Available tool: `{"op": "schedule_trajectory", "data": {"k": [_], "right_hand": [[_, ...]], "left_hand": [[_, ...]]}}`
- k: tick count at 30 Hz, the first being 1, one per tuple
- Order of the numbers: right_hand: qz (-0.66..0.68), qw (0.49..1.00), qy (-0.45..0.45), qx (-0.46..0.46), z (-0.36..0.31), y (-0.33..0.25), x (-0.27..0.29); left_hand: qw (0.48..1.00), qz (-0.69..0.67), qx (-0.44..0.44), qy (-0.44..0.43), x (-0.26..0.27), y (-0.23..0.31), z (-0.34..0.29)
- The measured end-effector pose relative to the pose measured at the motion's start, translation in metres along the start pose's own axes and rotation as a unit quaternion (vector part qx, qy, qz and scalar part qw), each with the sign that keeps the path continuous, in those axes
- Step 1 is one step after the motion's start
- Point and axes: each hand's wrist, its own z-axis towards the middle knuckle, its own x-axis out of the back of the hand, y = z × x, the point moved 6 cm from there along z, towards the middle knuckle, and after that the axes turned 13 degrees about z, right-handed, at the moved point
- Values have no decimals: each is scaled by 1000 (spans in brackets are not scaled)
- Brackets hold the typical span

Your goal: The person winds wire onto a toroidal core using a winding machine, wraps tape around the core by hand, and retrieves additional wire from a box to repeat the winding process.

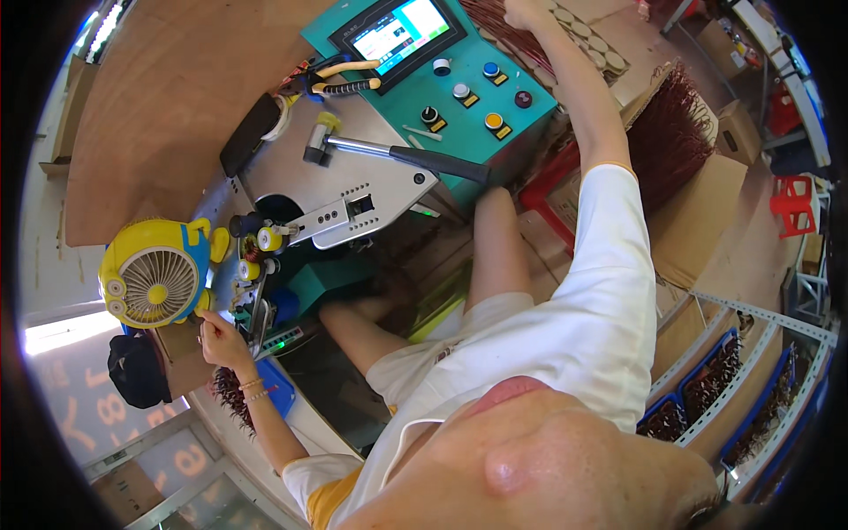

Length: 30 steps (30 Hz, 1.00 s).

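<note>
My left hand (223,343) is at the left, beside the winding machine's rollers and just below a yellow and blue desk fan (157,284). Its fingers are curled in a pinch; whatever they may hold is too small to make out. My right arm stretches to the upper edge, where my right hand (527,14) is partly cut off over a bundle of dark red wires (496,25). Its fingers are mostly hidden. Between my hands stands a machine with a metal plate (305,172), yellow-rimmed rollers (268,238) and a teal control box (481,84).
A black-handled mallet (433,162) and yellow-handled pliers (349,87) lie on the machine. A lit screen (402,37) tops the control box. Dark red wires fill a carton (671,132) at right. Racks with blue trays (711,375) stand lower right; a red stool (792,205) is beyond.
</note>
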Motion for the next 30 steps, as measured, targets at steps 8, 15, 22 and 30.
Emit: {"op": "schedule_trajectory", "data": {"k": [8, 15, 22, 30], "right_hand": [[10, 997, 61, -37, -2, 42, 19], [-28, 999, 17, -16, -6, 27, -6], [154, 968, 190, 50, -26, -2, 50], [46, 995, -87, 0, -30, 29, 33]], "left_hand": [[1000, 1, 8, 7, -1, -4, -1], [1000, 16, 20, -15, 8, -17, -8], [1000, -3, 6, 10, 12, -12, -5], [1000, 3, 9, -8, -3, -7, -4]]}}
